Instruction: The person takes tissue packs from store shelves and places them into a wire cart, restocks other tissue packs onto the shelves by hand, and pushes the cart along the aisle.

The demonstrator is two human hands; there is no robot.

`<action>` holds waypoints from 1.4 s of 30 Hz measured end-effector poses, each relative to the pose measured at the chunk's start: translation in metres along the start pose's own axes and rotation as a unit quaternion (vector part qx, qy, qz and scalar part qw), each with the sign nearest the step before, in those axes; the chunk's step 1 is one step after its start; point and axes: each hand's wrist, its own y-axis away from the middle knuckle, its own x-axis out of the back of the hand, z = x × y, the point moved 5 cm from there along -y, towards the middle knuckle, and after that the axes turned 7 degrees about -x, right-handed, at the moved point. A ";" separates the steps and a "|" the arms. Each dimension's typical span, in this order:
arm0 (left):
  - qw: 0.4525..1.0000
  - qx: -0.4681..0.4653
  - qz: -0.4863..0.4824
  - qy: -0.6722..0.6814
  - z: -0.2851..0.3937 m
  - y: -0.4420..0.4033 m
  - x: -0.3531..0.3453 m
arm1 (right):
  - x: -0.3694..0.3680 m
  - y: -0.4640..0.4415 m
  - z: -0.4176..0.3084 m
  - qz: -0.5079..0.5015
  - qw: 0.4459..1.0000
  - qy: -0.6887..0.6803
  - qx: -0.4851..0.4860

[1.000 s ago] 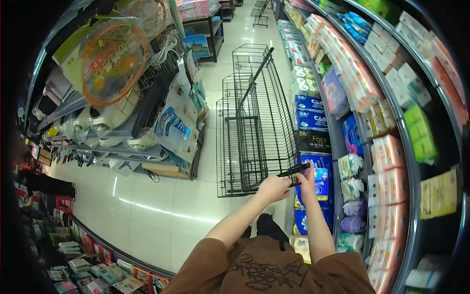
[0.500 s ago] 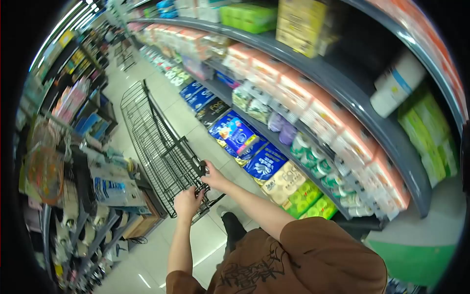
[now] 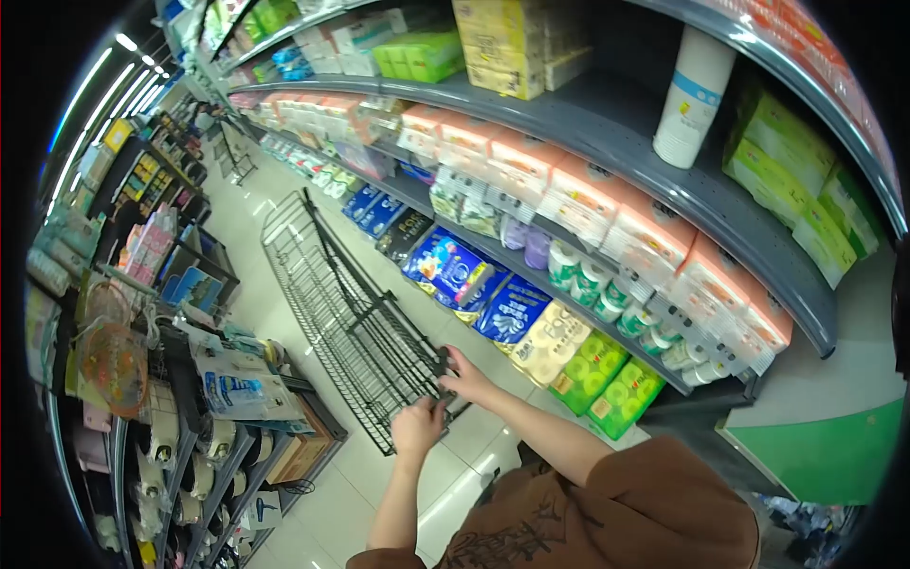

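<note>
A black wire rack on a folding frame [image 3: 351, 322] stands in the aisle in front of me, its long side running away to the upper left. My left hand [image 3: 418, 427] is closed on the near end of the rack's frame. Just to the right, my right hand [image 3: 464, 375] grips a dark part at the frame's near corner. The two hands are close together but apart. Part of each hand's fingers is hidden against the frame.
Long shelves [image 3: 569, 119] of tissue packs curve along the right. Blue packs [image 3: 512, 308] and green packs [image 3: 626, 396] sit low beside the rack. On the left are shelves of bagged goods [image 3: 242, 394]. Tiled floor [image 3: 365, 488] shows near my feet; another rack [image 3: 232, 152] stands farther off.
The view has swung right, so more of the right-hand shelves shows and the rack lies slanted toward the upper left. Both hands keep their hold on its near end.
</note>
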 end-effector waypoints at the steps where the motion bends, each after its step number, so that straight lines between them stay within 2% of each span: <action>1: 0.998 -0.040 0.032 0.041 0.000 0.006 0.001 | 0.004 0.011 -0.008 0.001 1.000 0.012 -0.001; 2: 0.995 -0.047 0.051 0.067 -0.006 0.012 0.003 | 0.001 0.022 -0.015 0.002 1.000 0.023 -0.007; 4: 0.987 -0.060 0.087 0.120 -0.018 0.029 0.006 | -0.003 0.033 -0.010 0.067 0.997 -0.021 -0.039; 5: 0.996 -0.021 0.065 0.063 -0.029 0.042 0.008 | -0.007 0.038 -0.007 0.103 0.992 -0.044 -0.053; 8: 0.988 0.017 0.127 0.092 -0.067 0.072 -0.012 | -0.036 0.062 0.016 0.318 0.935 -0.041 -0.154; 9: 0.988 0.048 0.124 0.084 -0.069 0.080 -0.014 | -0.052 0.068 0.028 0.333 0.929 -0.066 -0.148; 10: 0.981 0.033 0.152 0.114 -0.072 0.085 -0.016 | -0.070 0.073 0.040 0.347 0.923 -0.091 -0.141; 12: 0.983 0.046 0.143 0.109 -0.067 0.097 -0.008 | -0.101 0.080 0.058 0.372 0.910 -0.138 -0.123; 13: 0.980 0.050 0.141 0.127 -0.068 0.104 -0.010 | -0.125 0.098 0.042 0.365 0.883 -0.246 -0.164; 16: 0.980 0.037 0.124 0.153 -0.067 0.128 -0.016 | -0.146 0.115 0.046 0.257 0.887 -0.313 -0.221; 18: 0.976 0.014 0.132 0.170 -0.068 0.150 -0.021 | -0.161 0.137 0.045 0.221 0.886 -0.329 -0.242; 20: 0.975 -0.031 0.124 0.179 -0.057 0.164 -0.036 | -0.152 0.169 0.039 0.229 0.868 -0.374 -0.232; 22: 0.966 -0.060 0.129 0.215 -0.033 0.182 -0.032 | -0.139 0.187 0.050 0.312 0.877 -0.339 -0.139; 27: 0.954 -0.101 0.140 0.246 0.016 0.208 -0.040 | -0.105 0.225 0.058 0.323 0.868 -0.347 -0.146; 31: 0.959 -0.135 0.142 0.207 0.057 0.224 -0.060 | -0.071 0.267 0.043 0.322 0.865 -0.357 -0.143; 34: 0.964 -0.160 0.102 0.184 0.099 0.228 -0.071 | -0.035 0.264 0.098 0.319 0.844 -0.412 -0.126; 35: 0.960 -0.187 0.105 0.179 0.101 0.228 -0.093 | -0.029 0.280 0.082 0.326 0.811 -0.464 -0.142; 36: 0.956 -0.159 0.059 0.241 0.120 0.232 -0.082 | -0.036 0.320 0.028 0.273 0.790 -0.493 -0.240; 37: 0.955 -0.161 0.029 0.247 0.127 0.229 -0.101 | -0.006 0.300 0.091 0.264 0.797 -0.519 -0.158; 38: 0.945 -0.197 0.019 0.259 0.138 0.233 -0.105 | -0.009 0.325 0.045 0.264 0.802 -0.515 -0.148; 40: 0.907 -0.269 0.031 0.322 0.156 0.244 -0.087 | 0.048 0.335 0.120 0.370 0.783 -0.465 -0.180; 41: 0.876 -0.304 0.050 0.370 0.161 0.253 -0.073 | 0.059 0.346 0.118 0.340 0.813 -0.451 -0.138; 42: 0.876 -0.321 0.049 0.357 0.155 0.259 -0.075 | 0.067 0.360 0.105 0.313 0.837 -0.438 -0.092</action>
